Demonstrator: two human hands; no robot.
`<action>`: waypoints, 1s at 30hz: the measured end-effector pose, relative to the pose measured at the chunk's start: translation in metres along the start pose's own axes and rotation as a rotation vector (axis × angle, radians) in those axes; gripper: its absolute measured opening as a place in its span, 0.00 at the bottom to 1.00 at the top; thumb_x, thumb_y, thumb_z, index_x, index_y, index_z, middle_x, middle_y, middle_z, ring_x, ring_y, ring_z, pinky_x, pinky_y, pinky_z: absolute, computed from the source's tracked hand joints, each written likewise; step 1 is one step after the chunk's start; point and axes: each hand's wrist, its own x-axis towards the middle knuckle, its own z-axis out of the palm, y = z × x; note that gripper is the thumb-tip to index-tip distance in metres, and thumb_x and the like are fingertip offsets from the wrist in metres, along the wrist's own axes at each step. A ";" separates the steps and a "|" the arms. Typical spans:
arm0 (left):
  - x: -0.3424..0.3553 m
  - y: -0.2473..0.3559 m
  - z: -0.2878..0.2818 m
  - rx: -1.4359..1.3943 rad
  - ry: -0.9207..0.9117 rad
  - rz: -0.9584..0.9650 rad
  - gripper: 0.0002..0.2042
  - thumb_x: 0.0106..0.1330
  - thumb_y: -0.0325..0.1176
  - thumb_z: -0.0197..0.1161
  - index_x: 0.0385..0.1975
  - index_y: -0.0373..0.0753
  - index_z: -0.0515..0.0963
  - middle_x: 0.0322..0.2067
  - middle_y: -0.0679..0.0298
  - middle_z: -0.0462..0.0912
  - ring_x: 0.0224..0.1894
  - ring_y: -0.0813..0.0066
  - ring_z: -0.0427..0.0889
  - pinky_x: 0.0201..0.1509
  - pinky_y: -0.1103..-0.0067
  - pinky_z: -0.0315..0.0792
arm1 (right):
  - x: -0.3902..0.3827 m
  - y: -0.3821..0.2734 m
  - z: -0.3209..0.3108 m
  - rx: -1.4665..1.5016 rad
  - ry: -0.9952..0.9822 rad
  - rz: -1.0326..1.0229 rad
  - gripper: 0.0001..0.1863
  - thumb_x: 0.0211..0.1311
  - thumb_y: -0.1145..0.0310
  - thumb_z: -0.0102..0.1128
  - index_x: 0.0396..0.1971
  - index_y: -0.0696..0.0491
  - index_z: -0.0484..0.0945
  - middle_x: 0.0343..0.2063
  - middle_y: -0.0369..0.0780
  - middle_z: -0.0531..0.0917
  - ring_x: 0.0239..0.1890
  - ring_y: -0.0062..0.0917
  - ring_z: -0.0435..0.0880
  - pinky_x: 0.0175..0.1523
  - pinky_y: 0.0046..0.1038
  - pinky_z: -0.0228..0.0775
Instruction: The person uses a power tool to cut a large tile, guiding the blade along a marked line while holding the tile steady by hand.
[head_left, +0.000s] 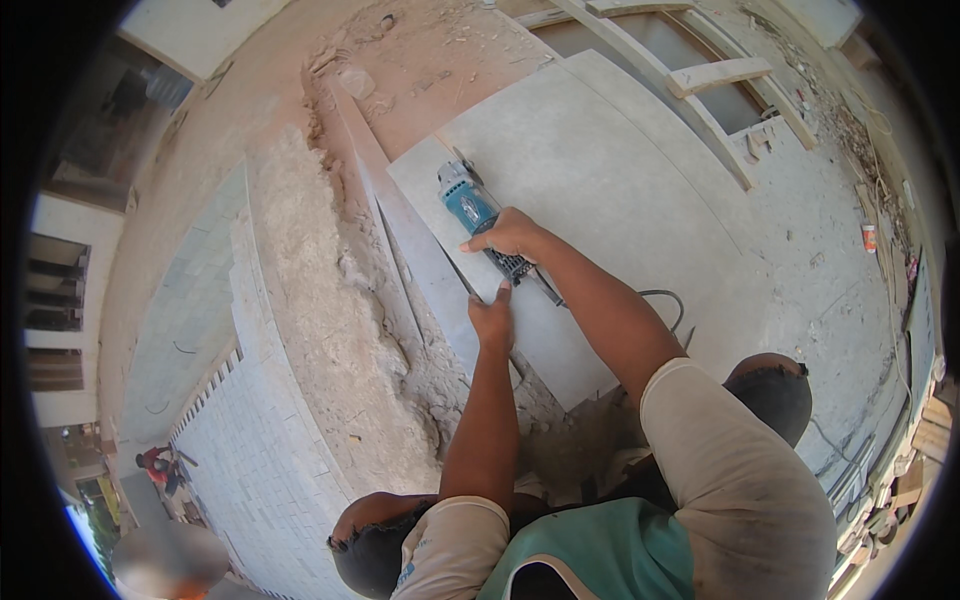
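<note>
Right hand [510,235] clamped on grinder [470,205], left hand [492,318] flat on tile [600,170]; best kept steady, pressing firmly

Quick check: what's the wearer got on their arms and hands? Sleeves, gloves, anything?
Both hands bare: no gloves, watch or rings visible on the left hand or right hand. Forearms uncovered. Short beige sleeves end above the elbows, dusty and lightly stained, under a teal vest.

A large grey tile [600,190] lies flat on the dusty concrete floor [820,280], rubble [440,380] alongside.
</note>
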 end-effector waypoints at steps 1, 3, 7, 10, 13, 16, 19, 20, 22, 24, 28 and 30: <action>0.001 -0.001 -0.001 0.001 -0.002 0.006 0.24 0.62 0.28 0.69 0.51 0.18 0.67 0.46 0.47 0.78 0.45 0.64 0.79 0.50 0.75 0.74 | -0.002 -0.001 0.000 0.000 -0.005 0.002 0.39 0.33 0.51 0.83 0.40 0.70 0.81 0.41 0.55 0.84 0.42 0.38 0.86 0.47 0.32 0.75; 0.002 -0.002 -0.003 0.003 -0.005 0.019 0.24 0.62 0.28 0.69 0.51 0.19 0.67 0.46 0.48 0.79 0.45 0.65 0.79 0.49 0.75 0.74 | -0.004 -0.002 0.001 -0.004 -0.009 0.001 0.39 0.33 0.51 0.83 0.39 0.69 0.81 0.40 0.55 0.84 0.42 0.38 0.86 0.47 0.32 0.75; -0.005 0.006 0.004 0.007 0.003 -0.014 0.22 0.62 0.27 0.69 0.50 0.21 0.68 0.45 0.49 0.79 0.44 0.66 0.79 0.48 0.76 0.74 | -0.003 0.004 -0.001 -0.010 0.005 0.010 0.39 0.33 0.51 0.83 0.39 0.69 0.81 0.40 0.55 0.84 0.42 0.38 0.86 0.47 0.31 0.75; -0.003 0.005 0.001 0.003 0.004 -0.013 0.22 0.62 0.26 0.69 0.50 0.21 0.68 0.45 0.50 0.79 0.43 0.67 0.79 0.47 0.76 0.75 | -0.004 0.003 0.001 -0.008 -0.002 0.009 0.39 0.33 0.51 0.83 0.40 0.69 0.81 0.41 0.55 0.84 0.42 0.38 0.86 0.47 0.31 0.75; -0.003 0.005 0.002 -0.012 -0.002 -0.019 0.22 0.62 0.26 0.69 0.50 0.22 0.68 0.45 0.50 0.79 0.43 0.67 0.79 0.46 0.76 0.75 | -0.003 0.006 0.001 0.005 -0.010 0.011 0.40 0.33 0.51 0.83 0.40 0.70 0.81 0.41 0.55 0.84 0.42 0.39 0.86 0.47 0.31 0.75; -0.004 0.006 0.003 -0.028 -0.005 -0.027 0.21 0.62 0.26 0.69 0.50 0.22 0.68 0.45 0.51 0.79 0.43 0.67 0.79 0.46 0.75 0.75 | -0.002 0.007 0.001 -0.006 0.003 0.013 0.40 0.33 0.51 0.83 0.40 0.70 0.81 0.41 0.55 0.84 0.42 0.39 0.86 0.47 0.31 0.75; -0.005 0.006 0.004 -0.037 -0.008 -0.024 0.21 0.62 0.26 0.69 0.49 0.22 0.68 0.45 0.51 0.79 0.43 0.67 0.79 0.46 0.76 0.75 | -0.005 0.006 0.000 -0.004 0.014 0.016 0.40 0.33 0.52 0.83 0.40 0.70 0.81 0.41 0.55 0.84 0.42 0.39 0.86 0.47 0.31 0.75; -0.002 0.003 0.002 -0.043 -0.012 -0.012 0.21 0.62 0.26 0.69 0.49 0.22 0.68 0.45 0.50 0.79 0.43 0.67 0.79 0.46 0.76 0.75 | -0.008 0.004 0.001 0.001 0.013 0.015 0.39 0.33 0.52 0.83 0.40 0.70 0.81 0.41 0.55 0.84 0.42 0.38 0.86 0.47 0.31 0.75; -0.001 0.001 0.000 -0.039 -0.013 -0.003 0.21 0.62 0.26 0.69 0.50 0.22 0.68 0.45 0.50 0.79 0.43 0.67 0.79 0.46 0.76 0.75 | -0.012 0.001 0.000 -0.002 0.018 0.011 0.39 0.33 0.52 0.83 0.39 0.70 0.81 0.40 0.55 0.84 0.41 0.38 0.86 0.46 0.31 0.75; -0.001 0.002 0.001 -0.019 -0.006 -0.007 0.22 0.62 0.26 0.68 0.50 0.21 0.68 0.45 0.50 0.79 0.43 0.67 0.79 0.46 0.76 0.75 | -0.015 0.001 -0.001 -0.001 0.018 0.005 0.38 0.33 0.53 0.83 0.38 0.70 0.81 0.39 0.54 0.84 0.40 0.38 0.86 0.45 0.31 0.76; -0.004 0.004 0.002 -0.027 -0.009 -0.004 0.18 0.63 0.26 0.66 0.48 0.26 0.70 0.44 0.55 0.79 0.41 0.70 0.79 0.45 0.75 0.74 | -0.022 0.000 -0.003 0.019 0.002 0.011 0.36 0.33 0.53 0.83 0.36 0.69 0.82 0.37 0.54 0.85 0.38 0.38 0.86 0.44 0.31 0.76; -0.007 0.007 0.003 -0.030 -0.010 -0.001 0.18 0.63 0.26 0.66 0.48 0.26 0.69 0.44 0.55 0.79 0.41 0.70 0.79 0.45 0.75 0.74 | -0.022 0.002 -0.002 0.013 0.007 0.018 0.36 0.33 0.52 0.83 0.36 0.69 0.82 0.37 0.54 0.85 0.38 0.38 0.86 0.44 0.31 0.76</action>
